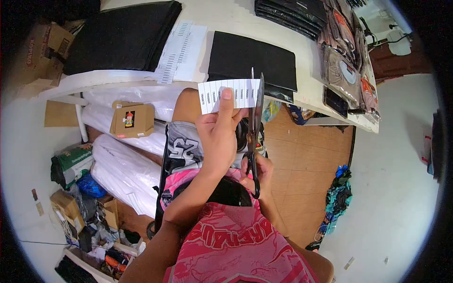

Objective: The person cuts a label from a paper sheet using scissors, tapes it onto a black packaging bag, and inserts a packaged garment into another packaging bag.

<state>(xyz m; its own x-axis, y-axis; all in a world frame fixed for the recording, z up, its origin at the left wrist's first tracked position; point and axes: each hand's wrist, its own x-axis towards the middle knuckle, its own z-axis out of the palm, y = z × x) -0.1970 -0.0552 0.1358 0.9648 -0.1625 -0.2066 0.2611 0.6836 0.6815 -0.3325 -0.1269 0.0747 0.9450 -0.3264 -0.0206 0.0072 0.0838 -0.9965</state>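
Several "TRANS…" labels (240,94) on white strip (204,96), left hand (220,134) pinching it, right hand (264,172) gripping scissors (251,140)

1 cam on wearer's head, looks fwd + down, fisheye w/ dark corners. L hand (218,141) & R hand (262,172) near ctr, close range; shirt (236,250) at 6 o'clock, table (226,19) at 12, farther; wall (401,165) at 3.

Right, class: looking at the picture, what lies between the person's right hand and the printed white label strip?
The scissors: the right hand holds their handles, and their blades reach the label strip's right end, as the head view shows.
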